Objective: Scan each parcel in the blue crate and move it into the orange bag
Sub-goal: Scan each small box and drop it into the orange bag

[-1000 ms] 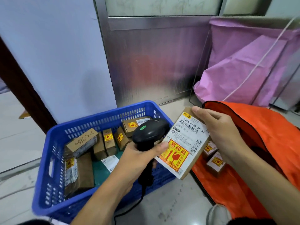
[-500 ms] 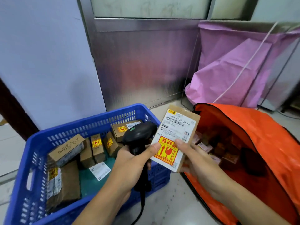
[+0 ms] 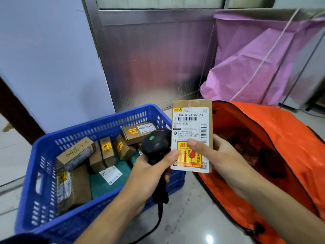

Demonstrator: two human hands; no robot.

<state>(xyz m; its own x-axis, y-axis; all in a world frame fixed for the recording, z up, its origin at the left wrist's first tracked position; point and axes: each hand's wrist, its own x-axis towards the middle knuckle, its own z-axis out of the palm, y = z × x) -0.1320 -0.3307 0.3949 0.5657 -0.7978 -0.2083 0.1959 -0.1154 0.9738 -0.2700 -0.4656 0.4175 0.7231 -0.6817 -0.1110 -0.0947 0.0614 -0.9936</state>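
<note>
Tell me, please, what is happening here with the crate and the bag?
A person is scanning parcels. The left hand grips a black handheld scanner, while the right hand holds a labelled parcel upright beside it. Several parcels remain in the blue crate; the orange bag lies open with parcels inside.

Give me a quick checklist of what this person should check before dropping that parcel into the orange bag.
1. Parcel firmly held: ok, the right hand pinches its lower half, thumb across the yellow sticker.
2. Barcode uncovered: ok, the label faces the camera with its top barcode clear.
3. Scanner aimed at the label: not ok, the left hand holds it beside the parcel's left edge.
4. Scan registered: cannot tell, no beam or signal shows.
5. Orange bag open: ok, its mouth gapes right behind the parcel.
6. Blue crate emptied: not ok, several parcels remain inside.
</note>
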